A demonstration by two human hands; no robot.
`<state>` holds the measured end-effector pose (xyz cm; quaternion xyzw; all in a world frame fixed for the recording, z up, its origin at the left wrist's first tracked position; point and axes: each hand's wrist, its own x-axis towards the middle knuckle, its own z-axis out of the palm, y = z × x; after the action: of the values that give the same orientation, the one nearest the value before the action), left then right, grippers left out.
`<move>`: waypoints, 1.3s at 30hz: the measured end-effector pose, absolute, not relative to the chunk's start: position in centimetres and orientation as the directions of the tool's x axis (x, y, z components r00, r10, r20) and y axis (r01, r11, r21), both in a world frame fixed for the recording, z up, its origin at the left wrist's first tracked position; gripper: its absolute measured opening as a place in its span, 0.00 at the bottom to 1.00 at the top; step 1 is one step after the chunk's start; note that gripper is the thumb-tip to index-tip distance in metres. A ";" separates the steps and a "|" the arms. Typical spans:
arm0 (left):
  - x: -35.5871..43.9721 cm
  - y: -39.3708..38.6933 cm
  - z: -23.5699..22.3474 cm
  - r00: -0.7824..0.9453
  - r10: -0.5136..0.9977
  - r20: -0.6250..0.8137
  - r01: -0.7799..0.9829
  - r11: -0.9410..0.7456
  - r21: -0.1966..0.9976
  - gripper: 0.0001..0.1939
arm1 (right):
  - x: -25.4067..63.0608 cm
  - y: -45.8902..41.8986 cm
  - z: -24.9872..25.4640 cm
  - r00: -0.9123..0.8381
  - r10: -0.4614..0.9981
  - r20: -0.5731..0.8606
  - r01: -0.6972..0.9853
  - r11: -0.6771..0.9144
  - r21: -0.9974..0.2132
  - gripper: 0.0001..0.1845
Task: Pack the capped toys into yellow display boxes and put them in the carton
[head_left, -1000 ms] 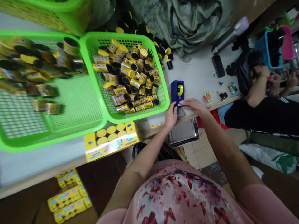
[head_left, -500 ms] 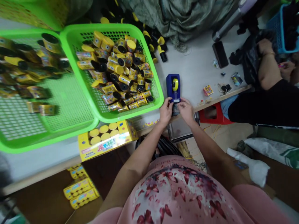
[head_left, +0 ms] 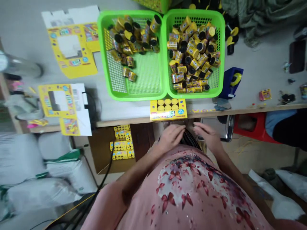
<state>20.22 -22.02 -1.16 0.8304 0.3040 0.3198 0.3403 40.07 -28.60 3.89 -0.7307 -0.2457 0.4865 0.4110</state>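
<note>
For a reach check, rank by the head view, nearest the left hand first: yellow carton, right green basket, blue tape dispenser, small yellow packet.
Left hand:
1. Yellow carton: table edge.
2. Right green basket: behind it.
3. Blue tape dispenser: right of the basket.
4. Small yellow packet: far right.

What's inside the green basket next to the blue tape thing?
The green basket holds a heap of yellow-and-black tubs. The tubs underneath and the basket floor below them are covered, so they can't be seen.

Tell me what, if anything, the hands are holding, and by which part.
Nothing visibly held: the left hand and right hand are open, fingers spread above a dark striped cloth.
</note>
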 end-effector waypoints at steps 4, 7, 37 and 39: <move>15.1 -17.7 -2.3 0.578 0.678 0.455 0.423 -0.725 0.544 0.16 | 33.7 -25.7 3.6 0.254 0.806 -0.535 -0.154 -0.512 -0.845 0.39; 14.9 -15.9 -4.5 0.650 0.643 0.406 0.359 -0.730 0.581 0.15 | 32.0 -24.5 2.5 0.311 0.818 -0.485 -0.156 -0.459 -0.875 0.46; 16.0 -16.6 -5.2 0.598 0.665 0.447 0.299 -0.703 0.646 0.16 | 37.3 -24.6 0.4 0.633 0.676 -0.377 0.139 -0.579 -0.803 0.43; 15.5 -17.3 -4.5 0.477 0.745 0.466 0.318 -0.641 0.699 0.20 | 39.5 -22.5 -0.6 0.622 0.695 -0.362 0.169 -0.571 -0.804 0.41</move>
<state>15.47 -17.26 -4.49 0.8155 0.3258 0.3942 0.2709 39.49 -22.54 -0.62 -0.8162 -0.2646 0.3452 0.3804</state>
